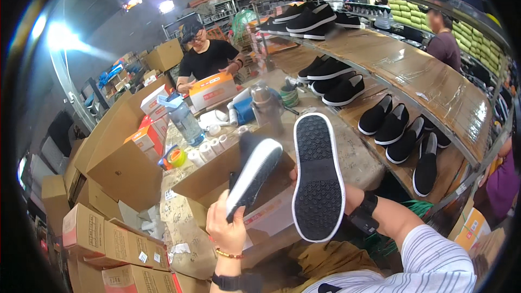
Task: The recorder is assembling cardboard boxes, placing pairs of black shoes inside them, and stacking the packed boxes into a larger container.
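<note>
Bottle [188, 123] left of held shoes [319, 176]

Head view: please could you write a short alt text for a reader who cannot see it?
A person's left hand holds a white-edged black shoe, turned sideways, while the right hand, mostly hidden, holds up another shoe, its black textured sole facing the camera. Across a cluttered table, a co-worker holds an orange-and-white box; black shoes stand on shelves at right.

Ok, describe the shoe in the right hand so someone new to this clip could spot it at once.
From the cluttered worktable, come to its near side. There the right hand, mostly hidden, holds up the shoe. Unlike the other shoe, angled in the left hand, this one shows its whole black, white-rimmed sole to the camera.
</note>
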